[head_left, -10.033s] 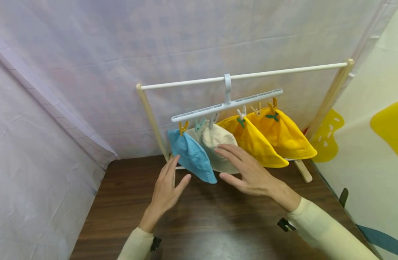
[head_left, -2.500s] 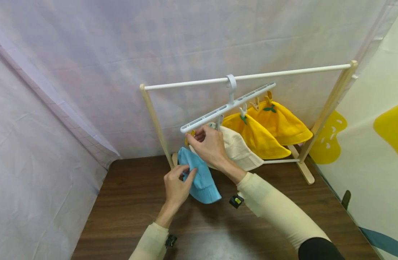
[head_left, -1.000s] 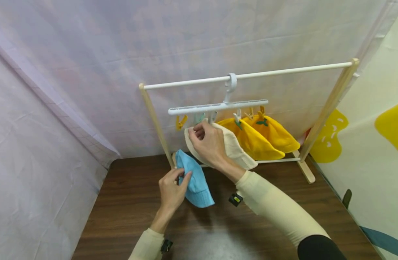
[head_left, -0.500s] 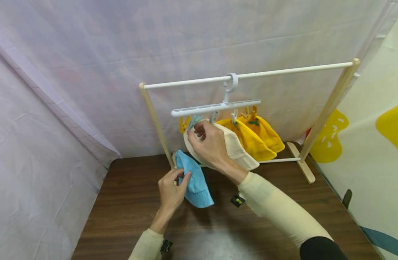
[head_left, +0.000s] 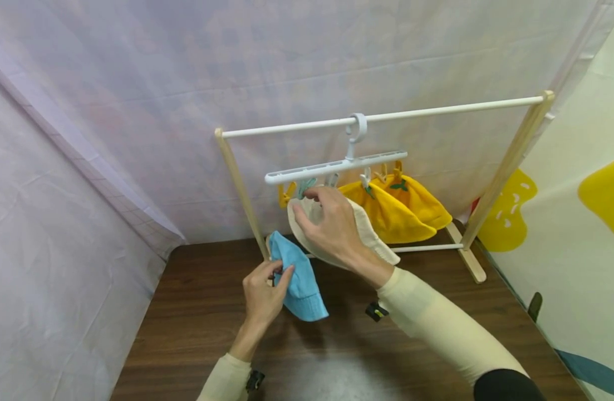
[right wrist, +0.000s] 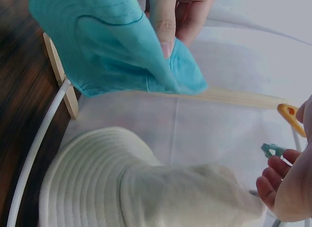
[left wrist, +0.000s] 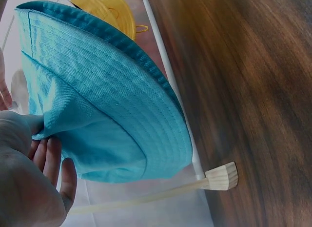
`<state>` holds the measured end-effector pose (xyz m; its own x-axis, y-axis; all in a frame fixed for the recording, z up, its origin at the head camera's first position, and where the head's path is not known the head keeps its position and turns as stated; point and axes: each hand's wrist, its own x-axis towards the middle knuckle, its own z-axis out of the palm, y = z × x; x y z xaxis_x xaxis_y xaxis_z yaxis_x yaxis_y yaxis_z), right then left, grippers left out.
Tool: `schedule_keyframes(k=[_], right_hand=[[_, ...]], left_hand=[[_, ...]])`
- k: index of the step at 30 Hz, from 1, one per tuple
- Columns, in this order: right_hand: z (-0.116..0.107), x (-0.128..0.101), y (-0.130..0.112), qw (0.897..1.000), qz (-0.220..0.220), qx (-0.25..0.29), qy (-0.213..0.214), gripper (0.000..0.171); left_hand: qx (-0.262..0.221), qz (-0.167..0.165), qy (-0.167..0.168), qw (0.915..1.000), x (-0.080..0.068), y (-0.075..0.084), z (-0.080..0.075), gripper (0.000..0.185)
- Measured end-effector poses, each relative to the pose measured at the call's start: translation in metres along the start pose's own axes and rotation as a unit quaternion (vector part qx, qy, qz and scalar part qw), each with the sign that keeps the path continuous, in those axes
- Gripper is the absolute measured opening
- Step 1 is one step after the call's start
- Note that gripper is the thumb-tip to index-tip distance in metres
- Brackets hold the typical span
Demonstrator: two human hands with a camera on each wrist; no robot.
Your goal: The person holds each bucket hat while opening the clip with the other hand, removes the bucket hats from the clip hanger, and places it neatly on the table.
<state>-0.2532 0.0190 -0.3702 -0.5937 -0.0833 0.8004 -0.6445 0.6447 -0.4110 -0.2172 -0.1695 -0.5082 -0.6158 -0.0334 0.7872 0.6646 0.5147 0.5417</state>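
Thumb and fingers of my left hand (head_left: 264, 292) pinch a light blue bucket hat (head_left: 303, 289) by its crown. It hangs free of the hanger, brim toward the lower right. My right hand (head_left: 333, 223) is raised before the cream bucket hat (head_left: 377, 236), fingers loosely bent and parted from the thumb. Close to its fingertips are the orange clothespin (right wrist: 290, 118) and the mint clothespin (right wrist: 273, 150); I see nothing between the fingers. A grey clothespin (head_left: 331, 180) is at the cream hat's top, partly hidden.
A pale clip hanger (head_left: 337, 166) hooks over the white rod of a wooden-legged rack (head_left: 437, 112). Two yellow hats (head_left: 387, 214) with green leaves hang from its right half by clothespins. The rack stands on a dark wooden table (head_left: 186, 323) against fabric walls.
The blue hat, first clipped to the orange clothespin, came off and moved lower in my left hand. My right hand left that clothespin and shifted slightly right. The tilted hanger swung back nearer level.
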Motion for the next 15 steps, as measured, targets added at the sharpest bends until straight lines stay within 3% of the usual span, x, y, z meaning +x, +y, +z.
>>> schedule_keyframes(k=[15], right_hand=[[-0.023,-0.003,0.015,0.998,-0.06,-0.002,0.019,0.042]], left_hand=[[-0.002,0.004,0.0,1.0,-0.001,-0.002,-0.003,0.011]])
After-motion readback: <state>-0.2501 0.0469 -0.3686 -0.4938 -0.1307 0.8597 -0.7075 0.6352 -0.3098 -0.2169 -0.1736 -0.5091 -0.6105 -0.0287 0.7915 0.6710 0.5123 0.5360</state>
